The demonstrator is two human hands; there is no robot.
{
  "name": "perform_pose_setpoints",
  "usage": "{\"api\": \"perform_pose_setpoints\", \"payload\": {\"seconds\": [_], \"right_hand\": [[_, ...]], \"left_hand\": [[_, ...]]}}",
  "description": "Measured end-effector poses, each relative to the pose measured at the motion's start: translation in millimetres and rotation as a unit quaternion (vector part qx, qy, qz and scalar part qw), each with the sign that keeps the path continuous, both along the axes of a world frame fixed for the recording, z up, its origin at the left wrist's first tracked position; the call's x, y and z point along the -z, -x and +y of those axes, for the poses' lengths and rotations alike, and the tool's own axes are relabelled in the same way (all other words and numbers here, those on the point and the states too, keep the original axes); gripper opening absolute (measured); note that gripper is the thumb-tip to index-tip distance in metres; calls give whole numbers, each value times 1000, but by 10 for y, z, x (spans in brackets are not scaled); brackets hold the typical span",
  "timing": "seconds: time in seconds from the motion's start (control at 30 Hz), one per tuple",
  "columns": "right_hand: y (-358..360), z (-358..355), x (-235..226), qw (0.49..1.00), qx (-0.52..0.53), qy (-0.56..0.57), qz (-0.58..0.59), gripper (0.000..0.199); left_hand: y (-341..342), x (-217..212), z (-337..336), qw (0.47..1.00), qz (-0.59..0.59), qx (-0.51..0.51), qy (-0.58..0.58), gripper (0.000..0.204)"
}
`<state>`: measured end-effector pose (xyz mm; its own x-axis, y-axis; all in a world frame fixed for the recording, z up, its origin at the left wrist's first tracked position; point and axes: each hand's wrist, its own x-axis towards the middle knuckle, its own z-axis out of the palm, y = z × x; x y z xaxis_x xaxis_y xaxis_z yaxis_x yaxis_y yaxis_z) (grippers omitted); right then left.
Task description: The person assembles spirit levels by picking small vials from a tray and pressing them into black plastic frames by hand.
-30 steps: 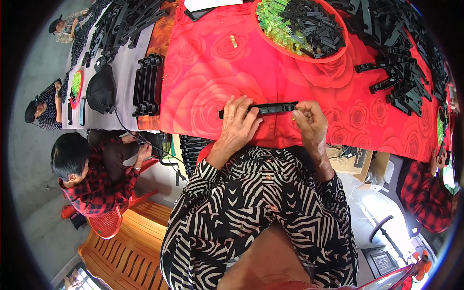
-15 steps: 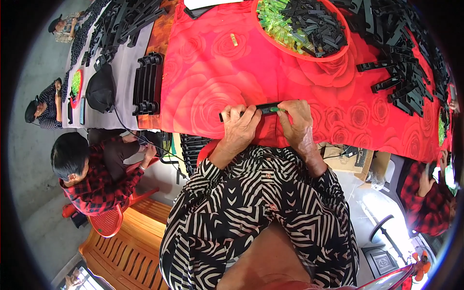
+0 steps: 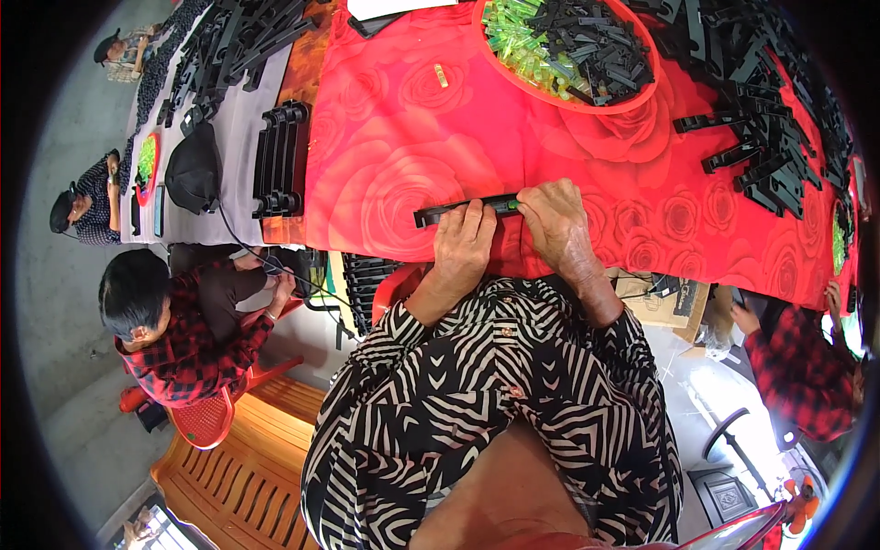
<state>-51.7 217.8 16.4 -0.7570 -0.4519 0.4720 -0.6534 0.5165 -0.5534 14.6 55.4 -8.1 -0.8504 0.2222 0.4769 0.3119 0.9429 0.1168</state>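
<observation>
Both hands are closed on one black strip: its middle is gripped by the left hand, with the fingers laid over it, and its right end by the right hand. The strip is held crosswise near the close edge of the red cloth, its left end left free; whether it is lifted or rested on the cloth cannot be told. A small green piece is seen on it just beside the right fingertips, though whether that piece is itself pinched is unclear. The two-handed hold is presumably used so that the strip is steadied by the left while its end is worked by the right.

Yellow-green pieces and small black parts are kept apart within one red bowl, probably for easy picking. Longer black strips are heaped at the right, likely within reach. A single yellowish piece is set alone on the cloth.
</observation>
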Motion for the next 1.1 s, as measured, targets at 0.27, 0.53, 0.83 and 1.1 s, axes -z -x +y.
{"api": "perform_pose_setpoints", "payload": {"seconds": [0.27, 0.53, 0.83, 1.1], "right_hand": [[5, 52, 63, 1000, -23, -8, -5, 12], [30, 85, 37, 999, -41, 3, -26, 13], [-47, 11, -16, 1000, 5, -30, -7, 11], [-6, -9, -35, 999, 3, -30, -33, 5]], "left_hand": [[16, 74, -13, 990, 21, 20, -141, 30], [34, 43, 7, 993, 55, 13, -106, 30], [11, 32, -46, 996, 36, 31, -71, 30], [8, 38, -14, 998, 37, 16, -57, 30]]}}
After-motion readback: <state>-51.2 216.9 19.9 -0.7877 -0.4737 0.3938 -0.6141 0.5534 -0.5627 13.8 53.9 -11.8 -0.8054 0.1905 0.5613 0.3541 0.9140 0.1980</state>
